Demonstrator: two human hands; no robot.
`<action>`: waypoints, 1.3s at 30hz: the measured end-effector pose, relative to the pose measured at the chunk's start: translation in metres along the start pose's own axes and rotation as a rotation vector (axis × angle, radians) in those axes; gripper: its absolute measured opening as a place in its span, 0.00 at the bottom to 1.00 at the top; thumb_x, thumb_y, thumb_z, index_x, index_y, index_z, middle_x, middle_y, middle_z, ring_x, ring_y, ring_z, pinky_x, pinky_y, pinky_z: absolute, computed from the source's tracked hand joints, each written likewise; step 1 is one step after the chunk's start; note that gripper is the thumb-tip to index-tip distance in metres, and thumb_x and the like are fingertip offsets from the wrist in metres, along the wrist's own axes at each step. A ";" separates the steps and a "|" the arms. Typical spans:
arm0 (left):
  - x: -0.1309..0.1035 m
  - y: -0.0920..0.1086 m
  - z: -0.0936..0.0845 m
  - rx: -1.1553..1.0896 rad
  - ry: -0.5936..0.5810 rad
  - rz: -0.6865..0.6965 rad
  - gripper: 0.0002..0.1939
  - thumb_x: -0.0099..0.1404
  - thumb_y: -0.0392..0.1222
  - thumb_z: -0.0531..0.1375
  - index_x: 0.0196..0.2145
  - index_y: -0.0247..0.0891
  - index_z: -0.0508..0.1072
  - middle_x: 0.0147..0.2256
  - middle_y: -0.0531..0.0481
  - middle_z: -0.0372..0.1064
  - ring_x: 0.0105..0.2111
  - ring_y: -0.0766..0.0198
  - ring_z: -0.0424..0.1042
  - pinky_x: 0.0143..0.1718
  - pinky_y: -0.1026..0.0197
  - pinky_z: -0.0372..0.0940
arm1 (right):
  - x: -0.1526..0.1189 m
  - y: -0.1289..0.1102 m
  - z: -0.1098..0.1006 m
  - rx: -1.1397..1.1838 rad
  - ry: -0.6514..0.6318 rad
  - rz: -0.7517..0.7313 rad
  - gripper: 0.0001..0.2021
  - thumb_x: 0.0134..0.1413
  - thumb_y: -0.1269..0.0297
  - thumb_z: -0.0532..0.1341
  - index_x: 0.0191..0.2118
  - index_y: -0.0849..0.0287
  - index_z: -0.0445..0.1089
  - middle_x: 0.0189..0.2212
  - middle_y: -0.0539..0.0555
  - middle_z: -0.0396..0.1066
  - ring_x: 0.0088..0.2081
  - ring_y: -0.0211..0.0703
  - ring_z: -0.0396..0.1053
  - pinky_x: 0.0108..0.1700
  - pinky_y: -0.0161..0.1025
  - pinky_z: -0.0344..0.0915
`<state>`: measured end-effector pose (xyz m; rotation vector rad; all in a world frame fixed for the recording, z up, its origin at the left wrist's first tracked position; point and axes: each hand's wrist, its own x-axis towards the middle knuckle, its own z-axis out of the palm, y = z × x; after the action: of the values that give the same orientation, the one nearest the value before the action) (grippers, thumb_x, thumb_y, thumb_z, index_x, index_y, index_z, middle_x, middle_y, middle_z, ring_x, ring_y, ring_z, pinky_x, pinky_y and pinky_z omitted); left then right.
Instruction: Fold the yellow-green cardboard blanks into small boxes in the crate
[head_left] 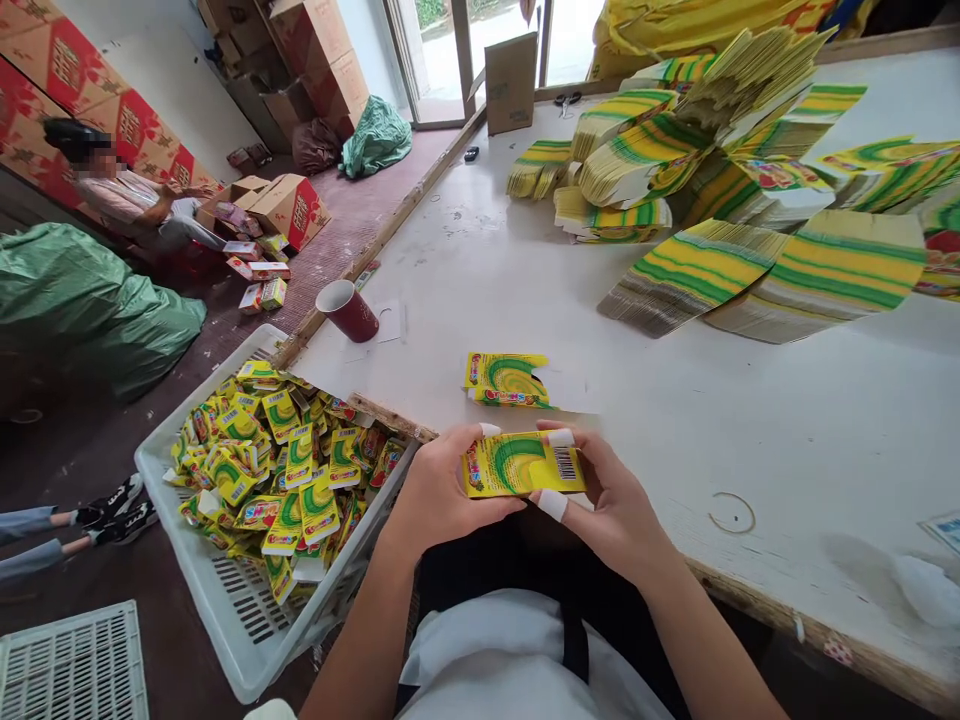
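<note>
carton: yellow, green swirl | mug: dark red | tabletop: white

Held a yellow box between left hand and right hand, near a carton on the white table

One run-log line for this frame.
left hand: holding yellow-green carton | right hand: holding its barcode end | second carton: lying on white table | crate: holding many cartons
</note>
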<state>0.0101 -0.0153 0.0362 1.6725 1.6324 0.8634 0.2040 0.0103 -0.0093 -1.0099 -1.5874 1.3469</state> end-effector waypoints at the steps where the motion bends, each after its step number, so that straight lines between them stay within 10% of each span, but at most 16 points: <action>1: 0.000 -0.002 -0.003 -0.019 -0.003 -0.003 0.29 0.46 0.46 0.74 0.46 0.39 0.74 0.39 0.47 0.77 0.38 0.56 0.76 0.41 0.58 0.70 | 0.000 0.000 0.004 0.035 -0.003 0.030 0.23 0.55 0.60 0.66 0.55 0.51 0.61 0.55 0.61 0.69 0.50 0.48 0.74 0.46 0.45 0.76; 3: -0.001 -0.008 -0.012 -0.138 0.092 -0.025 0.28 0.43 0.45 0.75 0.42 0.41 0.75 0.36 0.50 0.77 0.35 0.59 0.76 0.37 0.60 0.71 | 0.003 0.001 0.007 0.055 -0.030 0.043 0.32 0.54 0.59 0.67 0.62 0.51 0.55 0.56 0.61 0.69 0.50 0.49 0.74 0.48 0.48 0.75; 9: 0.002 -0.040 -0.052 -0.967 1.025 -0.093 0.31 0.53 0.73 0.60 0.33 0.40 0.73 0.29 0.51 0.76 0.21 0.68 0.69 0.21 0.67 0.66 | 0.042 0.010 -0.003 -0.317 0.179 -0.111 0.19 0.58 0.62 0.62 0.55 0.54 0.65 0.52 0.61 0.73 0.51 0.55 0.73 0.52 0.56 0.70; 14: 0.002 -0.047 -0.034 -1.273 0.844 -0.443 0.37 0.57 0.75 0.55 0.39 0.35 0.74 0.33 0.45 0.77 0.25 0.66 0.73 0.25 0.65 0.69 | 0.071 0.024 0.005 -0.770 0.241 -0.117 0.18 0.52 0.76 0.56 0.49 0.59 0.68 0.43 0.64 0.75 0.43 0.60 0.70 0.46 0.57 0.68; 18: 0.003 -0.041 0.002 -1.264 0.587 -0.415 0.31 0.51 0.66 0.68 0.40 0.37 0.75 0.28 0.52 0.75 0.24 0.68 0.71 0.26 0.66 0.68 | 0.069 0.024 0.007 -0.795 0.257 -0.123 0.20 0.47 0.78 0.55 0.48 0.58 0.65 0.40 0.62 0.73 0.41 0.59 0.68 0.46 0.56 0.66; 22: 0.007 -0.026 0.026 -1.190 0.511 -0.326 0.31 0.50 0.64 0.70 0.44 0.40 0.74 0.38 0.49 0.76 0.35 0.65 0.75 0.34 0.65 0.70 | 0.050 0.006 0.008 -0.555 0.255 -0.089 0.21 0.47 0.75 0.57 0.49 0.54 0.59 0.34 0.52 0.68 0.35 0.49 0.68 0.39 0.46 0.68; 26: 0.006 -0.005 0.038 -1.167 0.435 -0.182 0.35 0.48 0.67 0.69 0.48 0.45 0.72 0.50 0.44 0.73 0.51 0.53 0.72 0.45 0.56 0.71 | 0.022 -0.015 0.021 -0.052 -0.027 -0.023 0.23 0.50 0.71 0.61 0.51 0.52 0.57 0.31 0.47 0.64 0.29 0.39 0.67 0.31 0.36 0.68; 32: 0.009 0.011 0.043 -1.165 0.576 -0.071 0.27 0.55 0.71 0.60 0.34 0.43 0.68 0.27 0.54 0.61 0.29 0.64 0.66 0.35 0.59 0.68 | -0.003 -0.026 0.045 0.266 -0.221 0.075 0.26 0.50 0.69 0.65 0.55 0.52 0.59 0.37 0.50 0.68 0.36 0.40 0.68 0.38 0.38 0.70; 39: 0.012 -0.001 0.052 -0.972 0.486 -0.124 0.38 0.43 0.80 0.62 0.36 0.44 0.72 0.32 0.51 0.68 0.33 0.61 0.70 0.39 0.58 0.70 | 0.004 -0.015 0.030 0.202 -0.033 0.061 0.14 0.53 0.66 0.64 0.46 0.53 0.67 0.32 0.49 0.72 0.32 0.41 0.70 0.34 0.37 0.70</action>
<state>0.0524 -0.0031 0.0055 0.7025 1.2147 1.7256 0.1740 0.0018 0.0031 -0.9232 -1.4210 1.5387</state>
